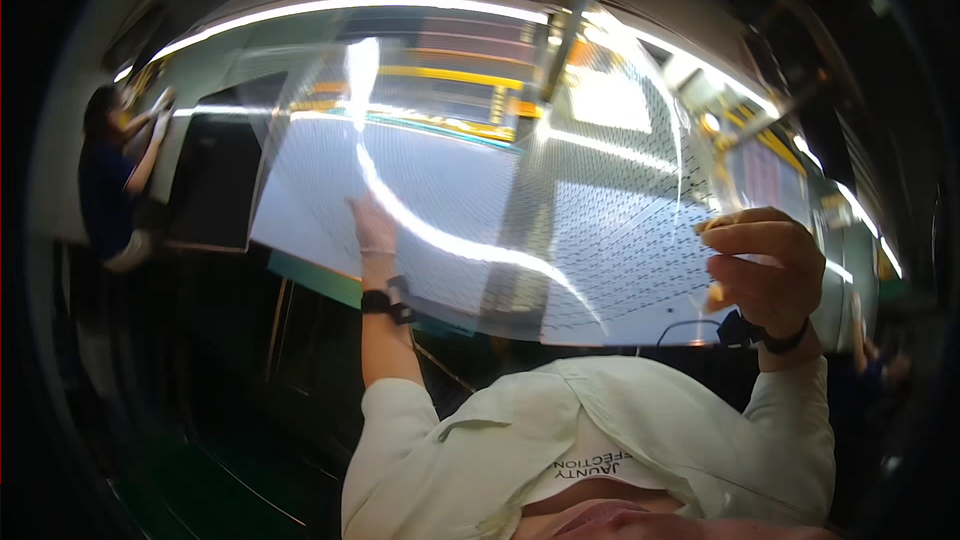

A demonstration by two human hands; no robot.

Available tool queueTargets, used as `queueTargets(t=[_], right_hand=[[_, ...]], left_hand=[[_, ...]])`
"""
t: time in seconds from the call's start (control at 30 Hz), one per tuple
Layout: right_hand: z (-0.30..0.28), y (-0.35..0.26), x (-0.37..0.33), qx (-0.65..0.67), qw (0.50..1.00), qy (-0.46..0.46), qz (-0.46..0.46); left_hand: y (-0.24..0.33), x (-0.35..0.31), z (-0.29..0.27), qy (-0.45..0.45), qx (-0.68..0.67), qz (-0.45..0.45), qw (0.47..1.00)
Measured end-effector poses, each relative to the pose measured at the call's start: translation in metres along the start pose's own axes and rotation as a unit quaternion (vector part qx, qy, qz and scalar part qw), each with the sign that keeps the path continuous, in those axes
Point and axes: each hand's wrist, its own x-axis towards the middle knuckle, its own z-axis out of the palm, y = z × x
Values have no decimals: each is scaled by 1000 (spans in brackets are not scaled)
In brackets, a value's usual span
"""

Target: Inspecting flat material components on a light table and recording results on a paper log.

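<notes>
A large, clear, flexible sheet [625, 230] with fine dark marks spans the middle, bowed and streaked with bright glare. My right hand [768, 265] pinches its right edge between thumb and fingers, raised above a pale flat panel [620, 328]. My left hand [374, 228] shows hazily through or against the sheet's left part, over another pale panel [305, 185]. Its fingers are blurred, so their grip on the sheet cannot be made out. A dark band with a small device sits on each wrist.
At the far left, a person [112, 180] in dark clothing reaches over beside a dark panel [212, 175]. Part of another person [878, 365] shows at the far right. A metal post [580, 25] rises behind the sheet, and yellow-edged equipment [440, 75] stands beyond.
</notes>
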Motion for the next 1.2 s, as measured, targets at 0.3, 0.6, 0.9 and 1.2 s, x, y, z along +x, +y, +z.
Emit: queueTargets(t=[0.3, 0.6, 0.9, 1.2], right_hand=[[-36, 5, -257, 174, 745, 422, 487], [40, -1, -543, 109, 564, 289, 766], [10, 23, -593, 192, 551, 375, 721], [5, 54, -618, -100, 621, 250, 736]], left_hand=[[-17, -102, 78, -335, -345, -234, 845], [-53, -124, 117, -263, 284, -342, 856], [-39, -144, 207, -135, 301, -16, 944], [-1, -164, 264, -146, 283, 71, 945]])
